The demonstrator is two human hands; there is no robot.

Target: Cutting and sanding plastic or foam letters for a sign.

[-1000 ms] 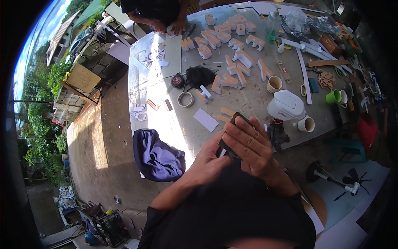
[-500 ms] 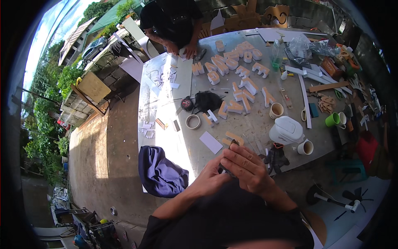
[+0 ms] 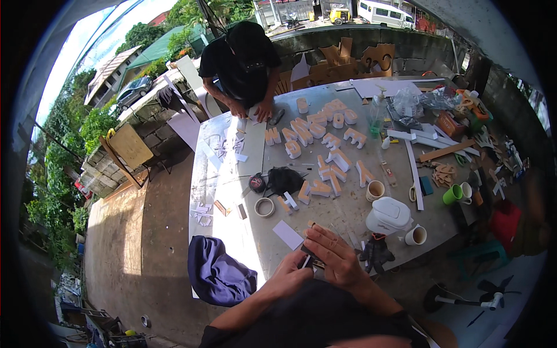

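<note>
My left hand (image 3: 291,269) and my right hand (image 3: 335,255) are close together at the table's near edge. The left fingers are closed on a small white-edged piece (image 3: 304,261), mostly hidden. Fingers held together, my right hand presses a dark flat piece (image 3: 308,251) over it; its kind is unclear. A tan end (image 3: 311,224) of a letter-shaped block shows past my right fingertips, the rest covered. Just beyond lies a pale lilac rectangular sheet (image 3: 288,234). Several tan-topped, white-sided letter blocks (image 3: 320,187) stand farther off.
The metal table (image 3: 348,209) also holds a tape roll (image 3: 264,207), a white lidded container (image 3: 389,215), cups (image 3: 415,235), a black glove (image 3: 376,253) and dark blue cloth (image 3: 220,272). Across it, a person (image 3: 246,69) works with both hands. A fan (image 3: 492,296) stands right.
My view has tilted up, showing more of the street and the person opposite. My hands have opened slightly between them, exposing the white-edged piece; the right hand now covers most of the tan letter block.
</note>
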